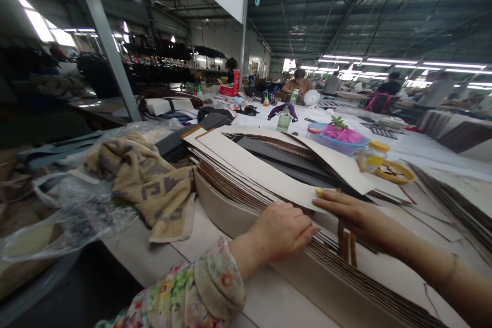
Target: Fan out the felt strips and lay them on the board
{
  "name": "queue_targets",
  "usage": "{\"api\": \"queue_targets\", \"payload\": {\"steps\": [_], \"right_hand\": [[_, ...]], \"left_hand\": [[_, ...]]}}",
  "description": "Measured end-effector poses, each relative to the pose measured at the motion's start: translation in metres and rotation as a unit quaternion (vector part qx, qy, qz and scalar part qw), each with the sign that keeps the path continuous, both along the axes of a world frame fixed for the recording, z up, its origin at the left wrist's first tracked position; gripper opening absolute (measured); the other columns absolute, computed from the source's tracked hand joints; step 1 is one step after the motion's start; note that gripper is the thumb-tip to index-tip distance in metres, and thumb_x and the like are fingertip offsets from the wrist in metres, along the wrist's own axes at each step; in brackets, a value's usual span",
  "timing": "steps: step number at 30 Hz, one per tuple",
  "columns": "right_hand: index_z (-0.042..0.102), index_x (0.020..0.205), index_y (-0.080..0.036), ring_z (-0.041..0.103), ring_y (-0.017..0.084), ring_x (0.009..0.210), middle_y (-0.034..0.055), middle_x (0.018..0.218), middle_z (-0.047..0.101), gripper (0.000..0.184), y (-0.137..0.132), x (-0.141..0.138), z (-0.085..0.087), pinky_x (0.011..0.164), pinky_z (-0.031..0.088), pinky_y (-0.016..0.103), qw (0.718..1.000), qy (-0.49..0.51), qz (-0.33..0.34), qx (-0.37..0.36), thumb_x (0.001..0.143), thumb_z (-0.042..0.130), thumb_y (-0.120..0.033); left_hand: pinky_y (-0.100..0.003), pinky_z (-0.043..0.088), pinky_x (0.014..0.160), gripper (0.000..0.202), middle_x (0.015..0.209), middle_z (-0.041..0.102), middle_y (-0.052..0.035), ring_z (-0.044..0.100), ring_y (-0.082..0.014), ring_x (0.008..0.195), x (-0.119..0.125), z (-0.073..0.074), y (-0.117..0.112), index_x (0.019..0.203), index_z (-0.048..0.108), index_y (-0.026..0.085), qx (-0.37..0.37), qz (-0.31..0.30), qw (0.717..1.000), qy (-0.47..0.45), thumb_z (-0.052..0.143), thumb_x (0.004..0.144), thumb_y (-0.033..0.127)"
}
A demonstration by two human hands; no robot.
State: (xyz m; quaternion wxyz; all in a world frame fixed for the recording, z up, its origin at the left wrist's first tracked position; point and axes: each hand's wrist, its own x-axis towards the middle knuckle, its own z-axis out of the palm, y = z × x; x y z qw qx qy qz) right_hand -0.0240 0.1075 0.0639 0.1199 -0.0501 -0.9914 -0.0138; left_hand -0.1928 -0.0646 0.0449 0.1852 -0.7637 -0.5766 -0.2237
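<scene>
Along the near edge of the stack [226,189], the left hand [282,230] rests with its fingers curled inward; the pictures do not show whether it grips the sheets. The right hand [344,210] extends its fingers, one tipped yellow, over the near end of the top strip [253,166]. Its thumb is hidden, so whether it pinches the strip cannot be told. Brown tabs [352,248] stand below the right hand.

The strip lies uppermost on the stack, its far end at the left. The stack consists of layered, brown-edged sheets; a pale band [217,215] runs along its front side on the worktop [257,294]. Black pieces [265,156] lie beyond the strip, with a second pale panel [340,161] to their right.

Left of the stack: a patterned towel [154,184], then a clear plastic bag [88,210]. Right and beyond: a yellow dish [402,174], a yellow-lidded jar [372,156] just beside it, and a blue bowl [344,147] containing a pink item [344,134]. Farther back: a green bottle [283,123] and, in the background, a seated co-worker [298,84].
</scene>
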Motion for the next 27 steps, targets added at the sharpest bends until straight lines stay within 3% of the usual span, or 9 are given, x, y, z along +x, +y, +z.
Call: {"api": "queue_targets", "payload": {"steps": [5,10,14,17,22,27], "right_hand": [[0.051,0.121,-0.021,0.042,0.02,0.119,0.0105,0.129,0.047,0.042,-0.009,-0.036,0.01,0.1,0.035,0.037,0.999,-0.032,0.012,-0.005,0.082,0.034,-0.014],[0.047,0.123,-0.019,0.04,0.023,0.12,0.0127,0.128,0.047,0.045,-0.017,-0.038,0.025,0.101,0.033,0.041,0.994,-0.108,0.013,0.002,0.081,0.045,-0.033],[0.04,0.128,-0.018,0.039,0.025,0.121,0.0129,0.132,0.042,0.061,-0.022,-0.026,0.037,0.1,0.034,0.041,0.99,-0.139,-0.008,0.039,0.069,0.053,-0.02],[0.033,0.132,-0.014,0.039,0.025,0.121,0.0143,0.133,0.041,0.069,-0.03,-0.026,0.035,0.098,0.035,0.041,0.989,-0.131,-0.012,0.071,0.065,0.05,-0.009],[0.036,0.129,-0.015,0.045,0.022,0.116,0.0139,0.128,0.046,0.051,-0.034,-0.05,0.024,0.092,0.04,0.038,0.986,-0.105,0.06,0.116,0.079,0.039,-0.008],[0.044,0.123,-0.016,0.053,0.018,0.107,0.0096,0.123,0.052,0.045,-0.02,-0.062,0.021,0.088,0.043,0.03,0.992,-0.1,0.057,0.058,0.079,0.039,-0.01]], "left_hand": [[-0.028,0.035,0.063,0.038,0.07,0.06,-0.001,0.055,-0.0132,0.07,-0.001,-0.001,0.001,0.074,0.058,0.017,0.004,-0.009,1.0,-0.002,0.029,0.091,0.036],[-0.028,0.036,0.063,0.043,0.067,0.059,-0.0022,0.055,-0.0142,0.069,-0.001,0.002,-0.002,0.069,0.056,0.017,-0.005,-0.051,0.999,0.006,0.03,0.089,0.044],[-0.028,0.037,0.062,0.049,0.065,0.058,-0.0026,0.054,-0.0155,0.067,0.001,0.004,-0.004,0.067,0.055,0.017,-0.019,-0.089,0.996,0.006,0.036,0.081,0.059],[-0.028,0.037,0.062,0.047,0.066,0.058,-0.0028,0.054,-0.0157,0.067,0.003,0.004,-0.005,0.068,0.055,0.016,-0.018,-0.105,0.994,0.01,0.039,0.079,0.059],[-0.028,0.037,0.062,0.045,0.063,0.058,-0.0029,0.054,-0.0157,0.065,0.006,0.002,-0.006,0.067,0.055,0.016,-0.017,-0.128,0.991,0.025,0.041,0.08,0.056],[-0.027,0.037,0.061,0.043,0.064,0.058,-0.0021,0.053,-0.0149,0.064,0.008,0.002,-0.008,0.067,0.055,0.016,-0.011,-0.133,0.991,0.026,0.041,0.082,0.053]]}}
